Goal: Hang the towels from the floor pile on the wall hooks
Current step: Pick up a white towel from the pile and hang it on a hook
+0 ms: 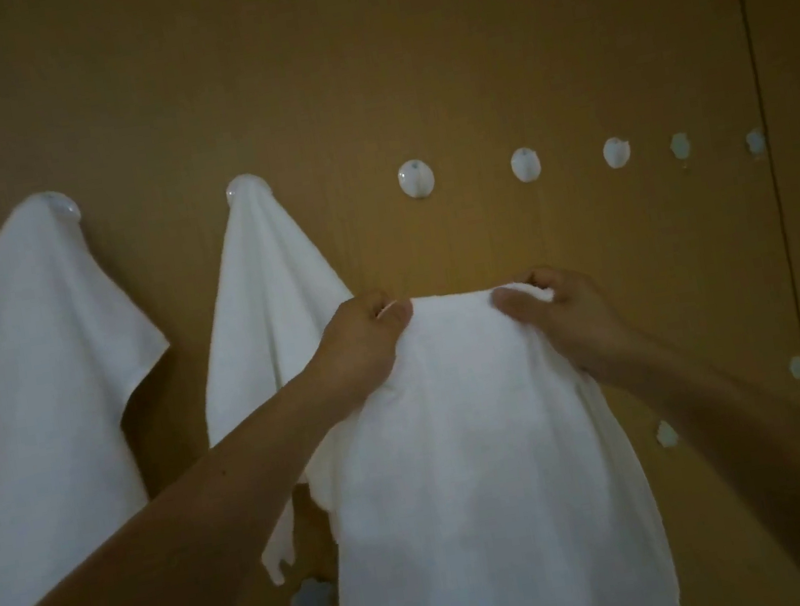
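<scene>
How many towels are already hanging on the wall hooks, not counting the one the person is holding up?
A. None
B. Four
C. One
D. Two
D: one hung towel drapes from the leftmost hook and a second hung towel from the next hook, while the held towel is gripped by the left hand and right hand below a bare hook.

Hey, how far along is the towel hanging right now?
Two towels already hang, one on the far-left hook and one on the second hook. The left hand and right hand grip a third towel below the next bare hook. The floor pile is out of view.
</scene>
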The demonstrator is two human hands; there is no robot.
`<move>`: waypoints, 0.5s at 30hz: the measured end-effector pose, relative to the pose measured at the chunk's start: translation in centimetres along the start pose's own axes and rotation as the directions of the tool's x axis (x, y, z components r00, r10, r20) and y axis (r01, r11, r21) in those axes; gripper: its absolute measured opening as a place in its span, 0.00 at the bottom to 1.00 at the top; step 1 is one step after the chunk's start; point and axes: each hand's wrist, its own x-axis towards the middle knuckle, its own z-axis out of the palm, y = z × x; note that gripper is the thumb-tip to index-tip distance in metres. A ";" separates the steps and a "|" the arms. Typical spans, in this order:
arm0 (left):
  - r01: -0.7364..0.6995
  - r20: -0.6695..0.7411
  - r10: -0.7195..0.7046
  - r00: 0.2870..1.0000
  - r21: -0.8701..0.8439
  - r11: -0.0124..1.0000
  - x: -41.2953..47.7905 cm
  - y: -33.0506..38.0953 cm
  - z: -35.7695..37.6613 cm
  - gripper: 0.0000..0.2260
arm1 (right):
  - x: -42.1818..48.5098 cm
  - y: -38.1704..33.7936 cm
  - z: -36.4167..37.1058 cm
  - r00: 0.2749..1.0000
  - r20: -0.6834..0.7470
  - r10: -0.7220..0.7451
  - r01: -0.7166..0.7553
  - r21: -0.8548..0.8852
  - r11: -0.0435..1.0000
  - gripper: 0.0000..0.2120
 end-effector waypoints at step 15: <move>-0.200 -0.385 0.440 0.811 0.523 0.828 18.8 4.2 -0.2 0.14 | 21.4 -0.8 1.3 0.947 -0.232 -0.221 0.207 -0.085 0.975 0.11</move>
